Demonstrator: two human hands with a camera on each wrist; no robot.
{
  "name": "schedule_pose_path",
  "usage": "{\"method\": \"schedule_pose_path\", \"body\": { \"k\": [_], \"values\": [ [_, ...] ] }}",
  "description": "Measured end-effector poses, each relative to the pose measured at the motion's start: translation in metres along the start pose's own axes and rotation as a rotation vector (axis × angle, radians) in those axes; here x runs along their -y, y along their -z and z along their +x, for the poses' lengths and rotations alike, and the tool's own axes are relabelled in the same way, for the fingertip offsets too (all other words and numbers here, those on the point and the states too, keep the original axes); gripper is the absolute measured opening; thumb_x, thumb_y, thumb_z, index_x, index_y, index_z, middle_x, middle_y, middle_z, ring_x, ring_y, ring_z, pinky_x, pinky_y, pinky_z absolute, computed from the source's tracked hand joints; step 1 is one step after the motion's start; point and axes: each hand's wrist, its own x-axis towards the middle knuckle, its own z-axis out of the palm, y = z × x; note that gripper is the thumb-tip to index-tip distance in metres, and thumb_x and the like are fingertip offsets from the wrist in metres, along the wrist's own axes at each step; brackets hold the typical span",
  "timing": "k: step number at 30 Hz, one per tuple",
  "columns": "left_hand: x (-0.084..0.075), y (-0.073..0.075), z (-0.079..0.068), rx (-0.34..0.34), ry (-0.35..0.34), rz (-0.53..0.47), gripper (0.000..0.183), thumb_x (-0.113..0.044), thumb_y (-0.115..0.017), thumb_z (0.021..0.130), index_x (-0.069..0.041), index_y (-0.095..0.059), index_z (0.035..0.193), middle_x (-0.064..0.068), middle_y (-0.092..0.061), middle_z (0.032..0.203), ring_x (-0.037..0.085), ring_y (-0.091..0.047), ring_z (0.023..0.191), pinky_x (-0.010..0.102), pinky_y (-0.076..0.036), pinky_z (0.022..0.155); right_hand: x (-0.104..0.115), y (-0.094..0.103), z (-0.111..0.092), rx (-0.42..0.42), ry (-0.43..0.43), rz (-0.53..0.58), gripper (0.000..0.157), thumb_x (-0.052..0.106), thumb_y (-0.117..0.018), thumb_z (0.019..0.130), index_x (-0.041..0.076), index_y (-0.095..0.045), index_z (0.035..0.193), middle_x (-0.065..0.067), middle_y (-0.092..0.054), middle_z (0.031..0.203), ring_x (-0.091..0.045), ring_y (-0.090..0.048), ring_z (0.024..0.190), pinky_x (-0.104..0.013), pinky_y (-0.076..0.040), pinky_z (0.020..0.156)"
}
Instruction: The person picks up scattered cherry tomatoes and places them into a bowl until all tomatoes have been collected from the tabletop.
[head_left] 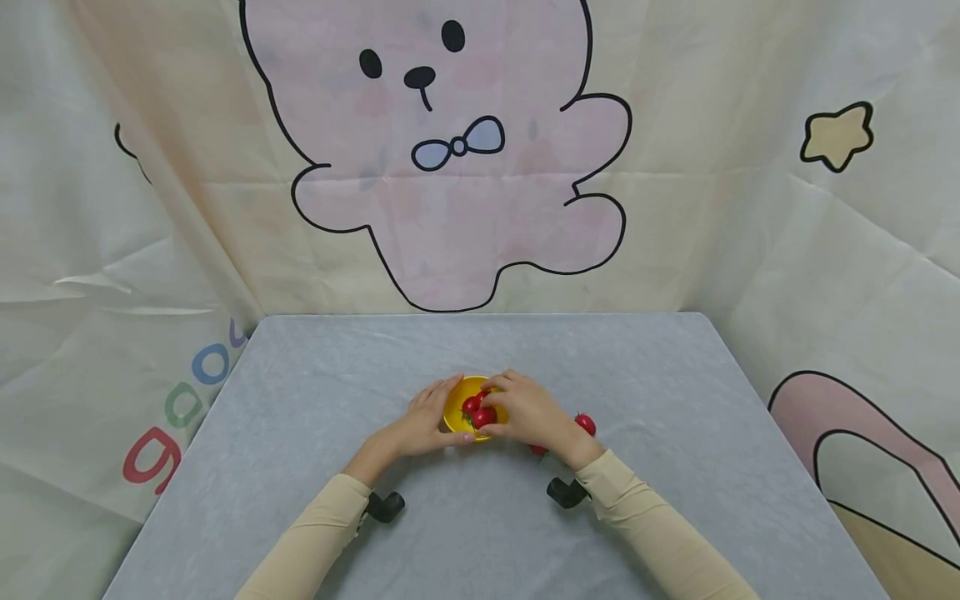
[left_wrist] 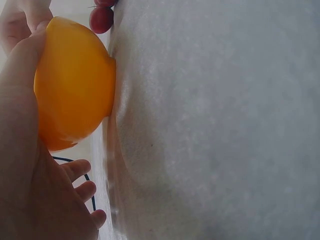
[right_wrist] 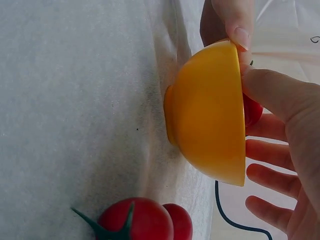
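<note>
Smooth tomatoes in a glossy yellow bowl: handling notes

Position: the yellow bowl (right_wrist: 212, 112) sits upright on its foot on the grey cloth (head_left: 480, 533), between the two hands. At least three tomatoes (head_left: 483, 417) lie inside it. A loose tomato (head_left: 585, 424) rests on the cloth beside the right wrist; a second is partly hidden under that forearm.

Grip, left: the left hand (head_left: 423, 425) spans the bowl's left side, thumb along the near rim, fingers at the far side. It holds the bowl.

Grip, right: the right hand (head_left: 534, 412) is over the bowl's right side, thumb near the rim, other fingers spread beyond, with a tomato showing between. Cannot tell whether it pinches that fruit or only touches it.

Handling, tomatoes (judged): light, firm but yielding, skin slick, apt to roll. Best hold is across the widest part with thumb and two finger pads, lightly; a hard squeeze could bruise or split the skin. Avoid lifting by the green stalk (right_wrist: 107, 231), which looks thin and may tear off.

Handling, bowl (judged): stiff, probably light. The foot is narrower than the rim, so one-sided pressure could tip it; opposed contact on wall and rim should steady it.
</note>
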Motion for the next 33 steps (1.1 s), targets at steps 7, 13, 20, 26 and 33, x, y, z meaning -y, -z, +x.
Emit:
{"method": "schedule_pose_path", "body": {
  "k": [7, 13, 20, 26, 33],
  "values": [
    [0.001, 0.000, 0.001, -0.002, 0.003, 0.006, 0.106, -0.069, -0.063, 0.082, -0.022, -0.009, 0.160, 0.004, -0.019, 0.167, 0.037, -0.015, 0.153, 0.062, -0.010, 0.124, 0.000, -0.001, 0.000, 0.011, -0.010, 0.012, 0.039, 0.051, -0.077, 0.081, 0.020, -0.076, 0.105, -0.001, -0.067, 0.123, -0.019, -0.056, 0.114, -0.037, -0.053, 0.099],
    [0.001, 0.000, 0.001, -0.003, 0.002, 0.004, 0.106, -0.069, -0.063, 0.082, -0.023, -0.009, 0.160, 0.004, -0.019, 0.167, 0.037, -0.014, 0.153, 0.063, -0.012, 0.123, -0.001, -0.001, 0.000, 0.015, -0.004, 0.019, 0.039, 0.052, -0.075, 0.082, 0.020, -0.077, 0.104, -0.002, -0.067, 0.123, -0.019, -0.056, 0.114, -0.038, -0.052, 0.101],
    [0.002, 0.000, 0.001, 0.000, 0.005, 0.004, 0.105, -0.070, -0.063, 0.082, -0.024, -0.009, 0.160, 0.004, -0.019, 0.167, 0.036, -0.015, 0.153, 0.062, -0.012, 0.123, -0.003, 0.000, 0.000, 0.012, 0.010, 0.008, 0.039, 0.051, -0.075, 0.083, 0.019, -0.077, 0.105, -0.002, -0.068, 0.123, -0.019, -0.057, 0.113, -0.038, -0.052, 0.099],
    [0.001, 0.000, 0.002, -0.004, 0.010, 0.005, 0.106, -0.070, -0.063, 0.082, -0.024, -0.010, 0.160, 0.004, -0.020, 0.167, 0.036, -0.016, 0.153, 0.062, -0.012, 0.123, -0.008, 0.005, 0.000, -0.014, 0.019, 0.020, 0.037, 0.044, -0.079, 0.082, 0.016, -0.077, 0.105, -0.006, -0.068, 0.122, -0.023, -0.059, 0.112, -0.042, -0.053, 0.099],
    [0.002, -0.001, 0.002, -0.001, 0.018, 0.020, 0.107, -0.071, -0.063, 0.081, -0.022, -0.010, 0.160, 0.005, -0.021, 0.166, 0.036, -0.017, 0.153, 0.060, -0.012, 0.124, -0.016, 0.017, -0.003, -0.025, -0.028, -0.006, 0.034, 0.041, -0.079, 0.082, 0.016, -0.077, 0.104, -0.005, -0.067, 0.123, -0.024, -0.058, 0.113, -0.043, -0.053, 0.098]
  ]
}}
